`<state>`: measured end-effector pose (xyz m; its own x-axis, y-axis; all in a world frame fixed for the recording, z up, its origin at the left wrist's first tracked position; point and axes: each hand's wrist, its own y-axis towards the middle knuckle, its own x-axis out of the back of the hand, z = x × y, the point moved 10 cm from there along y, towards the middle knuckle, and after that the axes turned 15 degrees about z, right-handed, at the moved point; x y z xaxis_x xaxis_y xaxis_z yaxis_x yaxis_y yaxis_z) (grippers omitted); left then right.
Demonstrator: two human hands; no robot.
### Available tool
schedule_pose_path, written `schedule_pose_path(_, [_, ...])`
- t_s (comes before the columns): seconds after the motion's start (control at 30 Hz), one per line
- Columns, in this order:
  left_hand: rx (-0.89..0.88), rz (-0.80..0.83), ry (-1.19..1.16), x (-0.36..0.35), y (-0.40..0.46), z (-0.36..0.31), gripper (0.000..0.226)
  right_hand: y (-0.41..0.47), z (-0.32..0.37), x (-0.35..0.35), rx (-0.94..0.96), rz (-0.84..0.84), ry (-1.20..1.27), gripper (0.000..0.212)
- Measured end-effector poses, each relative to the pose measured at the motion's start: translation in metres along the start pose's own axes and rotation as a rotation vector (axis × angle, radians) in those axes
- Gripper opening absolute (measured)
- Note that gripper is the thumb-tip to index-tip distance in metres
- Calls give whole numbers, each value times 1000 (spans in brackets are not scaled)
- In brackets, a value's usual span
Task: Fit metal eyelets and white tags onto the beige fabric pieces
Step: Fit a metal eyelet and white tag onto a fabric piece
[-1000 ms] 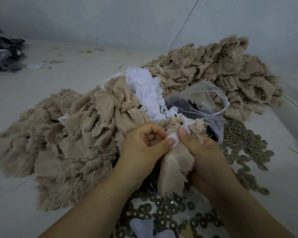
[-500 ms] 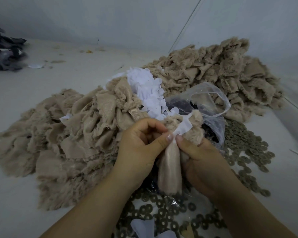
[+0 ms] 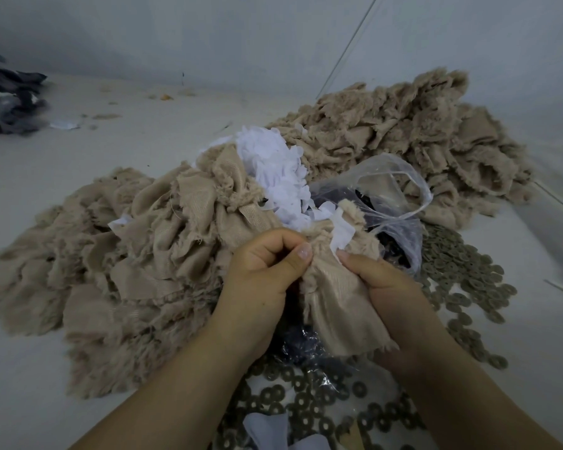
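Everything the person needs is heaped within arm's reach on the pale tabletop (image 3: 78,368), which looks like the reason for the clutter: a big mound of beige fabric pieces (image 3: 127,254) to the left, a second beige heap (image 3: 403,134) farther back on the right, a fluffy pile of white tags (image 3: 273,170) between them, and flat metal eyelets (image 3: 462,280) spilled loose to the right and under the wrists. A clear plastic bag (image 3: 394,203) with something dark inside sags just behind the hands. The piece being worked on, one beige fabric piece (image 3: 335,306), is held up off the surface between the two hands, its lower edge hanging free toward the person, probably so the top corner can be handled from both sides. The left hand (image 3: 260,274) is curled tight, thumb pressed forward against the gathered top of that piece and the fingers folded in behind it, so it pinches the cloth. The right hand (image 3: 384,287) is wrapped around the other side of the same piece, thumb tip lying on the fabric right at the foot of a white tag (image 3: 342,232) that stands up from the bunched top. Whether an eyelet is already seated under those thumbs I cannot tell; the fabric hides it. My guess is the tag is being threaded or pressed into place.
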<state>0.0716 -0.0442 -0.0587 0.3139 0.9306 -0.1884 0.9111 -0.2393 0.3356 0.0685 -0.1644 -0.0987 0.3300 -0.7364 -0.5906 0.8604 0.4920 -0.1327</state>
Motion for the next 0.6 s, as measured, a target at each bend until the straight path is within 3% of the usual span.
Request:
schedule_pose_path(0.2, [12, 7, 58, -2, -1, 0, 17, 1, -5, -5, -54, 55, 41, 36])
schedule_pose_path(0.33, [34, 3, -134, -2, 1, 9, 17, 1, -15, -15, -129, 108, 140, 35])
schedule_pose_path(0.6, [62, -8, -161, -2, 0, 15, 15, 1, -18, -25, -183, 192, 222, 43])
